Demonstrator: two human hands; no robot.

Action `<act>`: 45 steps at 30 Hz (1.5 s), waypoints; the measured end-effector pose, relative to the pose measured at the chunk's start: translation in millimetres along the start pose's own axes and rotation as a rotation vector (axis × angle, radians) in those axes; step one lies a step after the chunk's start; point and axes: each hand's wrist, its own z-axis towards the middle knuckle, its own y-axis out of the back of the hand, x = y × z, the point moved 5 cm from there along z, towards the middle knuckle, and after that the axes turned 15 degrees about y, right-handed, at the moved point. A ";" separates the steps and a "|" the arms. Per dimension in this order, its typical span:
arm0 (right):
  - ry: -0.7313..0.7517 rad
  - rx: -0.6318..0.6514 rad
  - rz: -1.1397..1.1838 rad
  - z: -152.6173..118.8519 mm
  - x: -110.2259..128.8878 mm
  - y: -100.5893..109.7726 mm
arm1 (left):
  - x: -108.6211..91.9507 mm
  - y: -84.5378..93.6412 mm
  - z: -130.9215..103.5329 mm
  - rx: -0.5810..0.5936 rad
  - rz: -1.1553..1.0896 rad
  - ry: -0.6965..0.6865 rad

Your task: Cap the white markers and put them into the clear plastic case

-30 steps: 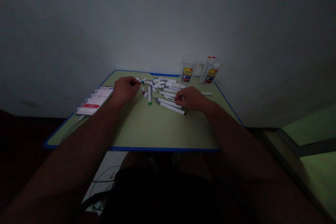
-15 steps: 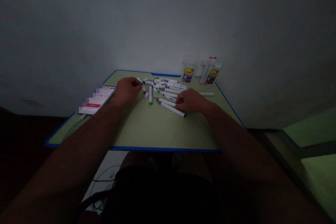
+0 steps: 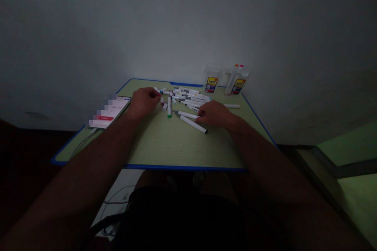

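White marker (image 3: 187, 115) is pinched at one end between thumb and fingers of the right hand (image 3: 214, 113), its dark point towards nine o'clock. Dark-ended marker (image 3: 193, 124) lies just beside it, at that hand's eight o'clock. Left hand (image 3: 144, 102), at the right hand's nine, has thumb and forefinger pressed together; whether anything sits between them cannot be told. Green-ended marker (image 3: 169, 107) and small caps (image 3: 165, 106) lie near it, at three o'clock. Marker pile (image 3: 193, 95) spreads across the bench (image 3: 176, 147) at the right hand's ten. Phone (image 3: 110, 111) lies at the left hand's nine. Clear case (image 3: 212, 82) stands at the right hand's twelve.
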 end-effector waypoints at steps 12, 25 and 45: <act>0.027 -0.054 0.033 -1.7 2.9 4.7 | -0.8 -3.0 -2.3 0.064 -0.016 -0.009; -0.066 -0.220 0.006 -3.9 -5.4 17.8 | -2.7 -9.1 -7.4 0.176 0.023 -0.059; -0.116 -0.239 0.039 -3.9 -5.8 19.5 | -4.2 -18.6 -8.9 0.269 0.148 -0.174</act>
